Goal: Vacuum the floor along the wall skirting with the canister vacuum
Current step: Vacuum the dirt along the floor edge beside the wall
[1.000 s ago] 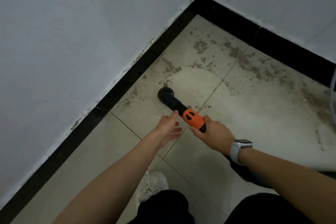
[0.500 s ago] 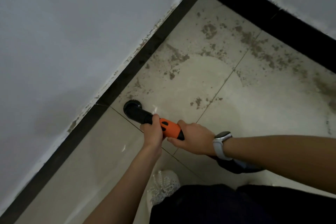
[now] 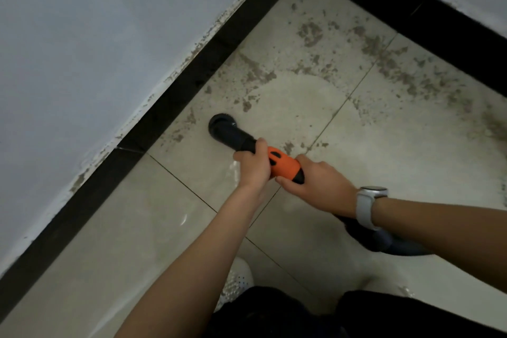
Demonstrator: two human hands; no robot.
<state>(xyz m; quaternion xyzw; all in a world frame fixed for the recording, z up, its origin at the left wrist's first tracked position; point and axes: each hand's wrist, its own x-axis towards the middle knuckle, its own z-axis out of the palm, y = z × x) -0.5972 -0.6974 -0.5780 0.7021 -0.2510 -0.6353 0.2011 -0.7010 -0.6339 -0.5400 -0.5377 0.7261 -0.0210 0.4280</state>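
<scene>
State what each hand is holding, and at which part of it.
Both grip the vacuum wand. The left hand wraps it where the black nozzle tube meets the orange handle section; the right hand grips the rear end of that orange section.

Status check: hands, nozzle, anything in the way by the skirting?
Both hands on the wand: left hand, right hand. Round nozzle on the tile beside the black skirting. Dirt patches ahead, nothing blocking.

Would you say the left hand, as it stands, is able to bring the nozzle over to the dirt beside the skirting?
Probably yes: the left hand grips the nozzle, and bare tile lies between it and the dirt.
</scene>
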